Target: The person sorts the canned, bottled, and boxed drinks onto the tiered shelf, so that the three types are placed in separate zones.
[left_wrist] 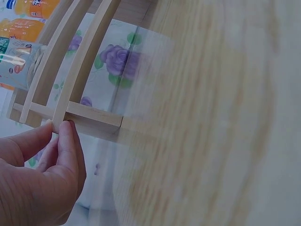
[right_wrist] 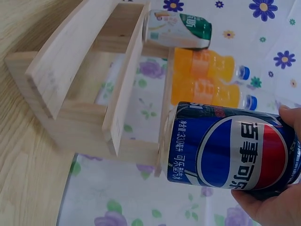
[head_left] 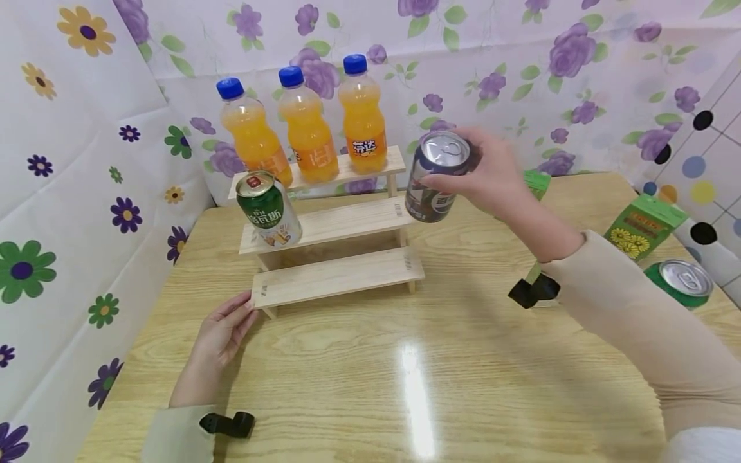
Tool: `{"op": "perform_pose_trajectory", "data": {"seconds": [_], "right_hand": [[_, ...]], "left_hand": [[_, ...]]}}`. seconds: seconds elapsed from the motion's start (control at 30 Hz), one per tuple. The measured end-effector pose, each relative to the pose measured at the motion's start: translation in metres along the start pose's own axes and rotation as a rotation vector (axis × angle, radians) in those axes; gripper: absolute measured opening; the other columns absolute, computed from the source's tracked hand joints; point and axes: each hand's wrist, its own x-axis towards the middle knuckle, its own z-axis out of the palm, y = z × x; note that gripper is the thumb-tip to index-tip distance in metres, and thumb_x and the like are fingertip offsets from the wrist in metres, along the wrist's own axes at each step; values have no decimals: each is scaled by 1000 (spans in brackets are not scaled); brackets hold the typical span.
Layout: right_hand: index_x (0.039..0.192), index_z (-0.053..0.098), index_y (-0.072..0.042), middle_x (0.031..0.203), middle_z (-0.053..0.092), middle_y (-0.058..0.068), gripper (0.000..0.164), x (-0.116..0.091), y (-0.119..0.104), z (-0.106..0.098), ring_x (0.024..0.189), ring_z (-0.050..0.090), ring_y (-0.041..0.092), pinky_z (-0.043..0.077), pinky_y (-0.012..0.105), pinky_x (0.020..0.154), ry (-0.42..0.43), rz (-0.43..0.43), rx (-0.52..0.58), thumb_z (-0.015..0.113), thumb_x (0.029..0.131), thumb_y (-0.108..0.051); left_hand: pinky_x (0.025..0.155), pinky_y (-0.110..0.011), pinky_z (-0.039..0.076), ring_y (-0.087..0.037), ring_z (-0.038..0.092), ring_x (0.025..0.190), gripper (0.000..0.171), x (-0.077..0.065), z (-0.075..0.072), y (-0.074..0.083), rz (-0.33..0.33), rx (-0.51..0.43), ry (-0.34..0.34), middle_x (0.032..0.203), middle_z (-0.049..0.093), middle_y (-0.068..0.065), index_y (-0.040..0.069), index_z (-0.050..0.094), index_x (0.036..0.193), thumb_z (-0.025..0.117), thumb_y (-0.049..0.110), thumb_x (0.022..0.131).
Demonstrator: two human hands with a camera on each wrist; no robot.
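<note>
A wooden three-step rack (head_left: pixel 341 276) stands on the table. Its front left corner is pinched by my left hand (head_left: pixel 222 331), thumb and fingers meeting on the wood in the left wrist view (left_wrist: pixel 51 165). My right hand (head_left: pixel 492 173) grips a dark blue Pepsi can (head_left: pixel 434 186) by its upper part, held in the air beside the right end of the middle step. In the right wrist view the can (right_wrist: pixel 225 150) shows its round logo. On the left of the middle step stands a green and white can (head_left: pixel 269 212). Several orange soda bottles (head_left: pixel 312 135) line the top step.
At the right of the table are a green carton (head_left: pixel 642 228) and a green can (head_left: pixel 680 283). Another green carton (head_left: pixel 536 183) is partly hidden behind my right arm. Flowered cloth (head_left: pixel 492 83) hangs behind and to the left of the table.
</note>
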Motion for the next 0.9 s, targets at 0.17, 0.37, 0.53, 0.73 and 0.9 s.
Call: {"op": "perform_pose_trajectory", "data": {"seconds": [0.17,0.37,0.53,0.73,0.9], "right_hand": [[134,49,-4,127,55,13,71,10,-1,19,114,53,24,50,42,101,-24,-54,18,83,74,-21],[134,49,-5,127,57,12,74,20,-6,42,115,54,24,50,39,101,-48,-67,-16,85,72,-24],[131,50,-3,125,58,12,72,24,-12,62,113,55,23,51,37,99,-75,-96,29,85,71,-24],[131,50,-3,124,58,12,73,30,-17,84,111,55,23,53,37,96,-113,-109,53,85,71,-26],[135,47,-5,127,57,11,78,36,-22,101,115,55,23,52,37,98,-137,-88,33,85,72,-29]], "left_hand": [[85,-14,55,-6,68,86,32,-1,1,1,-10,0,14,94,70,6,20,76,88,54,-2,94],[86,-14,55,-6,68,86,30,-2,2,2,-18,-7,25,93,70,6,20,76,87,56,-2,93],[86,-14,55,-6,68,86,28,-2,1,2,-17,-10,19,93,70,5,19,76,87,57,-2,92],[86,-15,55,-7,68,86,30,-1,1,3,-19,-20,23,93,70,5,18,75,88,54,-3,94],[85,-14,55,-6,68,86,31,-1,1,3,-20,-14,29,93,70,5,18,75,87,54,-3,94]]}}
